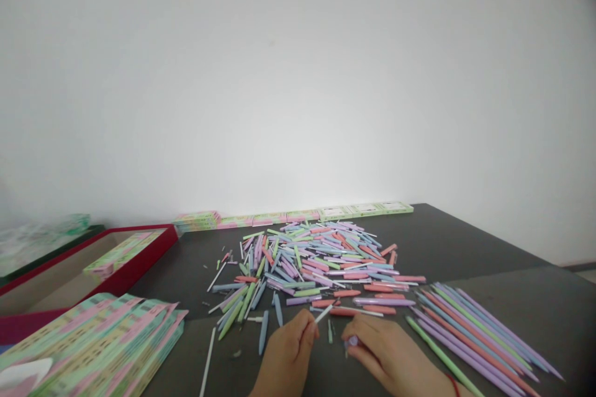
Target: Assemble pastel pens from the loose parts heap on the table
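Observation:
My left hand (287, 350) is closed around a thin white pen refill (325, 313), whose end sticks out past the thumb toward the pile. To its right, my right hand (391, 350) pinches a small purple pen part (352, 340); most of it is hidden by the fingers. A small green piece (330, 331) lies on the table between both hands. Just beyond them spreads a big heap of pastel pen parts (307, 260) in purple, blue, green and coral, mixed with white refills. A loose white refill (208, 362) lies left of my left hand.
Long assembled-looking pens (479, 335) lie in a row at the right. Printed card packs (88, 341) are stacked at the front left, near a red box (149, 254) holding more packs. Flat boxes (270, 218) line the wall; clear plastic (41, 241) sits far left.

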`<state>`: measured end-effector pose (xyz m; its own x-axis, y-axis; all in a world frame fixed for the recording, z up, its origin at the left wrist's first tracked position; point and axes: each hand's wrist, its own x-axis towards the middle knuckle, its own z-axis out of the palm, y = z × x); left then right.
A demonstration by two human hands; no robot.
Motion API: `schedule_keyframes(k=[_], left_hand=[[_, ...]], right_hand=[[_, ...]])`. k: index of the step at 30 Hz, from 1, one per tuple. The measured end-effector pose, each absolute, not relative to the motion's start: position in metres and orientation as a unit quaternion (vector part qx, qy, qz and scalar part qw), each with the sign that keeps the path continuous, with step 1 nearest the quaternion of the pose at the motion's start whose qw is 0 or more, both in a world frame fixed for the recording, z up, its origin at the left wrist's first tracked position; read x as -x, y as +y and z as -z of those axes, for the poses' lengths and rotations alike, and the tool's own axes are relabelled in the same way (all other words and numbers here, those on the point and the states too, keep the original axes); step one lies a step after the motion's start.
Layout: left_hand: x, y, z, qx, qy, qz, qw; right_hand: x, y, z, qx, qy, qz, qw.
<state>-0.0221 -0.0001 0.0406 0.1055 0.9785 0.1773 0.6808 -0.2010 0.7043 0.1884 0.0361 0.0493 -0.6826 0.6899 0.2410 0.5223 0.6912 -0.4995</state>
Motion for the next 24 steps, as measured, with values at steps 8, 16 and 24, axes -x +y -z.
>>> schedule_keyframes(k=[8, 16, 24], left_hand=[[0.024, 0.003, -0.041, -0.703, 0.582, -0.322, 0.250], [0.027, 0.004, -0.035, -0.737, 0.534, -0.322, 0.259], [0.029, 0.007, -0.025, -0.747, 0.523, -0.322, 0.253]], right_hand=[[-0.188, 0.052, -0.048, 0.407, -0.647, -0.502, 0.405], [-0.195, 0.060, -0.054, 0.124, -0.188, -0.871, 0.437], [-0.194, 0.048, -0.063, 0.014, -0.178, -0.894, 0.412]])
